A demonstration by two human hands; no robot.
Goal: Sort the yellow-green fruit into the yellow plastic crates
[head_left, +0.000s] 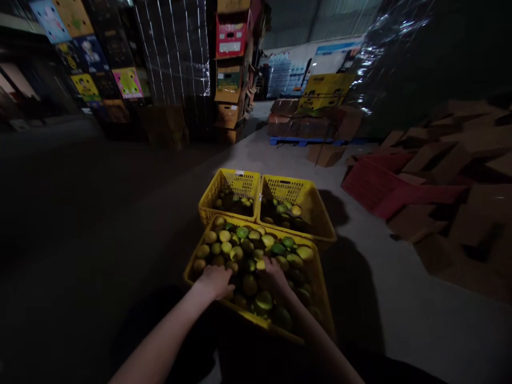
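Note:
A yellow plastic crate (pixel 325 298) right in front of me is filled with green and yellow lemons (pixel 250 284). My left hand (pixel 218 281) reaches over its near left part, fingers curled down among the fruit; whatever lies under them is hidden. Near the middle of the crate, my right hand (pixel 274 270) has its fingers closed at a yellow lemon (pixel 261 264). Behind stand two more yellow crates, a left one (pixel 208 205) and a right one (pixel 320 213), each with fewer lemons at the bottom.
Flattened cardboard boxes (pixel 476 213) and a red crate (pixel 372 184) are heaped on the right. A blue pallet (pixel 300 141) with cartons stands further back. Stacked cartons (pixel 228 80) and a wrapped stack (pixel 172 53) rise behind, on the left. The light is dim.

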